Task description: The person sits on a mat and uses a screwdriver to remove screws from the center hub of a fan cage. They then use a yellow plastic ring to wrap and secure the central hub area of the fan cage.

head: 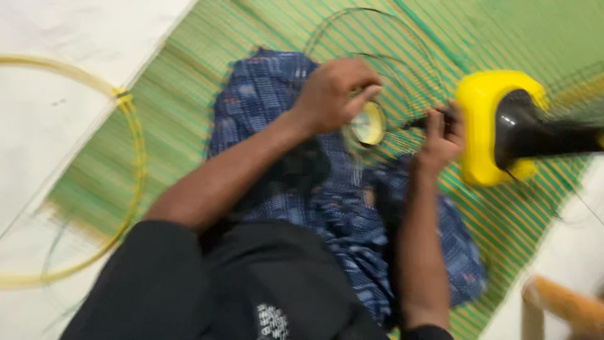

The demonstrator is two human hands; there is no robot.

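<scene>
The frame is blurred. My left hand (333, 94) pinches a small round yellow disc (368, 124) at the centre of a thin wire fan guard (377, 38), which lies over my lap on blue patterned cloth (264, 107). To the right of the disc, my right hand (440, 135) is closed on a small dark part (420, 121) by the guard's wires; I cannot tell what that part is. Just right of that hand lies a yellow fan housing (481, 132) with a black motor body (535, 132).
A large yellow hoop with wires (135, 157) lies at the left, half on the green striped mat (189, 69) and half on the white floor (56, 119). An orange and cream object (563, 305) sits at the bottom right corner.
</scene>
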